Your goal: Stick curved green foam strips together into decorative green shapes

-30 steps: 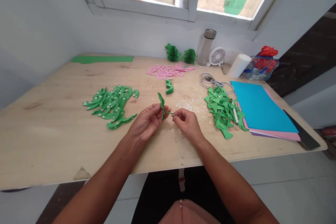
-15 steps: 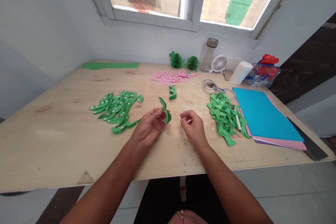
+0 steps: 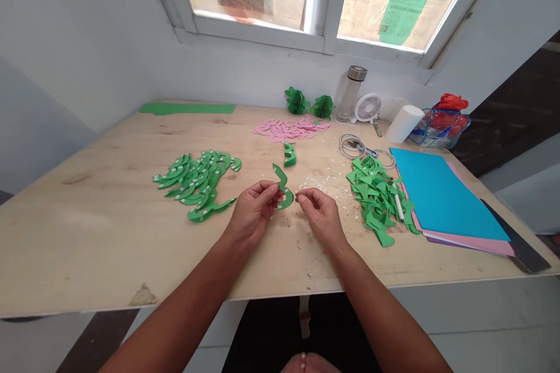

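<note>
Softly curved green cutout [image 3: 289,199], wavy-edged, bearing small white patches [image 3: 280,206].

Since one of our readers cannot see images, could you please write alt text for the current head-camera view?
A left hand holds a wavy green paper cutout over a wooden table, the right hand close beside it. White-patched green cutouts lie to the left, green scraps to the right, and pink cutouts farther back.
</note>
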{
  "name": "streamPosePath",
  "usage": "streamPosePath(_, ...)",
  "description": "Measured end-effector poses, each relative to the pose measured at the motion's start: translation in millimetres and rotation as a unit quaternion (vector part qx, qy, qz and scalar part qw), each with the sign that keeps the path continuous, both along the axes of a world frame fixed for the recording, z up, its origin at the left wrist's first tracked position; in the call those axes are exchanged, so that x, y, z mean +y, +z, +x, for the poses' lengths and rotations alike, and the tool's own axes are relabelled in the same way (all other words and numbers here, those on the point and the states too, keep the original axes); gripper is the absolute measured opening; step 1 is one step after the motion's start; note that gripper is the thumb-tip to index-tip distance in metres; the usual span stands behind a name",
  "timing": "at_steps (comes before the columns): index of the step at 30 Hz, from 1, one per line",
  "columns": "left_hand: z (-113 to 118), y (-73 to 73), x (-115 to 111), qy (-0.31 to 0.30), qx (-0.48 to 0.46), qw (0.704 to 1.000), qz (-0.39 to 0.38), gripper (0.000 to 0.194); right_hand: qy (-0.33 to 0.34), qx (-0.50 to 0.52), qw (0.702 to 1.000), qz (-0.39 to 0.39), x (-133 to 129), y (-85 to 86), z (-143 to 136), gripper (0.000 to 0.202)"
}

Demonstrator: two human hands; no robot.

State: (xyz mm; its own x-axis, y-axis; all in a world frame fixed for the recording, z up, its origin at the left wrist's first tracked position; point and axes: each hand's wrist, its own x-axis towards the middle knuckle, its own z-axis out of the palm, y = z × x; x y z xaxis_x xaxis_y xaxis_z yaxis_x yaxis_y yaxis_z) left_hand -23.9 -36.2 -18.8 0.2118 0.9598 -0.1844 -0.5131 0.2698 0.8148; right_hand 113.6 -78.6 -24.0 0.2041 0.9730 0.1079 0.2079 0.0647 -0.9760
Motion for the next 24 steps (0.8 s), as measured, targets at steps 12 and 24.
streamPosePath(12,6.6,-1.3,-4.7,-0.019,0.075,0.996,0.047,0.017,0.041,0.038,0.998,-0.035,0.1,-0.3,-2.8,0.020)
streamPosePath(24,0.4,-3.6,-2.3,-0.106,-0.012,0.994,-0.006,0.014,0.032,0.109,0.991,-0.069,-0.2,4.2,-4.0,0.021)
